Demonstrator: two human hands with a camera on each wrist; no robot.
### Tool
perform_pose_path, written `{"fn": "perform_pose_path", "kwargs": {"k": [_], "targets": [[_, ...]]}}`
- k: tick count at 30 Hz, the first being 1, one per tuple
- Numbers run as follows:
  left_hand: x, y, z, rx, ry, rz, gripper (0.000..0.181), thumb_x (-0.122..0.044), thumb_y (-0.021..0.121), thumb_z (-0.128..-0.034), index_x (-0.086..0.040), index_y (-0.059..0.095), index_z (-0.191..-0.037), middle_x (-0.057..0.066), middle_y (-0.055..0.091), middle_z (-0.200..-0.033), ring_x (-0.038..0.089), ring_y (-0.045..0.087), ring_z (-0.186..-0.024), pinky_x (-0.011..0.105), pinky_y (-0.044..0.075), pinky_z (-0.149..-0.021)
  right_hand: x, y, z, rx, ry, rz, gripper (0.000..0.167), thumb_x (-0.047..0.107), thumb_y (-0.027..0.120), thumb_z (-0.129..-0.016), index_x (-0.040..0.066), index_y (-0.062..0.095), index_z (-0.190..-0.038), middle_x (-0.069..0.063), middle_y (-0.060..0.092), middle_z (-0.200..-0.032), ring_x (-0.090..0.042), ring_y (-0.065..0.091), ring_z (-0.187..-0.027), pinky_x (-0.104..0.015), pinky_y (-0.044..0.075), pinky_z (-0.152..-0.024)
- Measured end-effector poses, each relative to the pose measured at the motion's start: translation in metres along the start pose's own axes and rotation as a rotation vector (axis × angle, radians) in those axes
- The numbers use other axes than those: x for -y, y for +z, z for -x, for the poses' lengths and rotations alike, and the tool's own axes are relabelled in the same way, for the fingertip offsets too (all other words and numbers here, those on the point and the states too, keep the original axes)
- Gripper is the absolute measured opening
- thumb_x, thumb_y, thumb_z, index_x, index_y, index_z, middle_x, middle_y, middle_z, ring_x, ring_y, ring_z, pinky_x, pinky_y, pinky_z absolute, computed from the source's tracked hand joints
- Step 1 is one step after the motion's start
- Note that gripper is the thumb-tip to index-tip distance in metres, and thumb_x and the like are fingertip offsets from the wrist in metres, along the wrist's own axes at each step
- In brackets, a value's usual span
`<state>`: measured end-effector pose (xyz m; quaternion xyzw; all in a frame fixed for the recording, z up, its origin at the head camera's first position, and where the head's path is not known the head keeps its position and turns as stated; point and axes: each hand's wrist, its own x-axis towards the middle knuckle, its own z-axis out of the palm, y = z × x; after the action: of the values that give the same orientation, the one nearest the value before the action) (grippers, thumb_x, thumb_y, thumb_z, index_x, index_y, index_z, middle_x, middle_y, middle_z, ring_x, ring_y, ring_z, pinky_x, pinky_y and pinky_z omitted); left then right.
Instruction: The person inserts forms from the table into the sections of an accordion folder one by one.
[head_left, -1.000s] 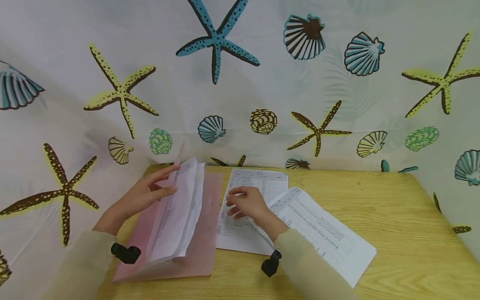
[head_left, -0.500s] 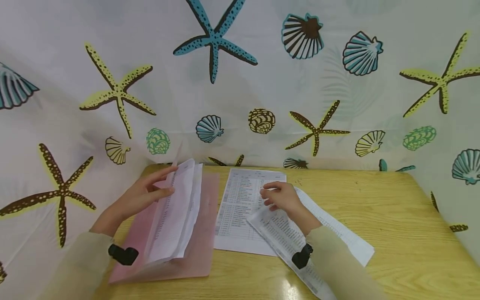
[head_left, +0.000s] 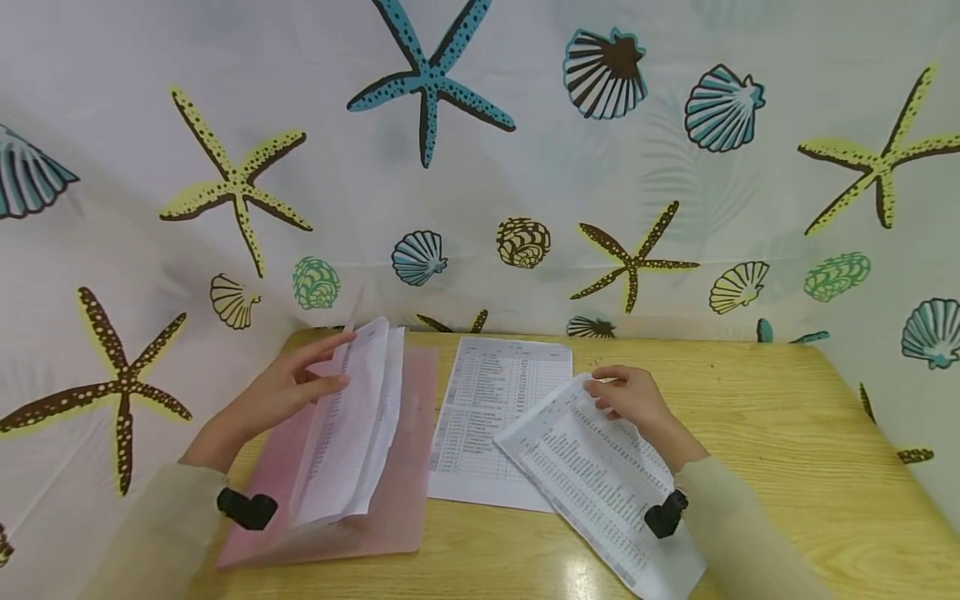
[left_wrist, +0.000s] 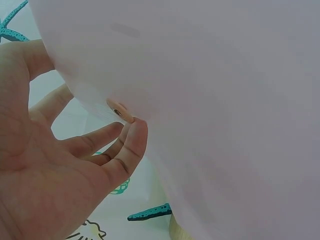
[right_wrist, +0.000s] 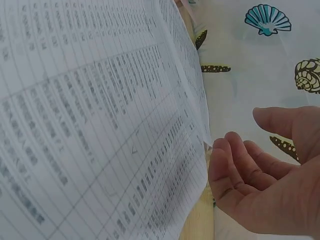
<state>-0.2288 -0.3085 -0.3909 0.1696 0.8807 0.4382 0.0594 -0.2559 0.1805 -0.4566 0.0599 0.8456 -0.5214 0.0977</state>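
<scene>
My left hand (head_left: 288, 396) holds up the raised translucent cover of a pink folder (head_left: 408, 500) along its edge. Inside, a bundle of printed sheets (head_left: 352, 433) leans up against that cover. The left wrist view shows several left fingers (left_wrist: 132, 145) curled at the cover's edge; some pass behind it. On the right, my right hand (head_left: 630, 400) is over the upper corner of a printed sheet (head_left: 592, 467). In the right wrist view its fingertips (right_wrist: 220, 155) meet the paper's edge, loosely bent, with the thumb apart. Whether another page lies beneath is hard to tell.
Another printed list (head_left: 495, 417) lies flat between the folder and the right-hand sheet, partly under that sheet. All rest on a wooden table (head_left: 787, 442). A white cloth (head_left: 480, 167) printed with starfish and shells stands behind and at both sides.
My right hand has moved rightward from above the middle list to the right-hand sheet's corner. That sheet's page has opened out rightward and covers the paper behind it. My left hand stays at the folder.
</scene>
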Motion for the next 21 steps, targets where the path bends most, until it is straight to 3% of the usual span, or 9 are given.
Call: {"fn": "perform_pose_path", "kwargs": {"k": [7,21], "targets": [[0.000,-0.001,0.001,-0.004,-0.029,-0.021,0.067,-0.026,0.065,-0.1040,-0.018,0.037,-0.165,0.026,0.033,-0.164,0.038,0.060,-0.115,0.033,0.053,-0.087,-0.015,-0.021,0.004,-0.040,0.012,0.102,0.051,0.029,0.069,-0.101,-0.001,0.060,-0.141,-0.026,0.067,-0.131,-0.033,0.068,-0.104,-0.037,0.060,-0.084],[-0.001,0.000,0.000,0.004,-0.019,0.003,0.067,-0.023,0.064,-0.1039,-0.016,0.036,-0.165,0.025,0.031,-0.165,0.039,0.059,-0.117,0.031,0.053,-0.086,-0.036,-0.048,0.014,-0.087,0.009,0.248,0.051,0.032,0.073,-0.099,-0.006,0.064,-0.131,-0.027,0.066,-0.123,-0.030,0.065,-0.098,-0.031,0.054,-0.075]]}}
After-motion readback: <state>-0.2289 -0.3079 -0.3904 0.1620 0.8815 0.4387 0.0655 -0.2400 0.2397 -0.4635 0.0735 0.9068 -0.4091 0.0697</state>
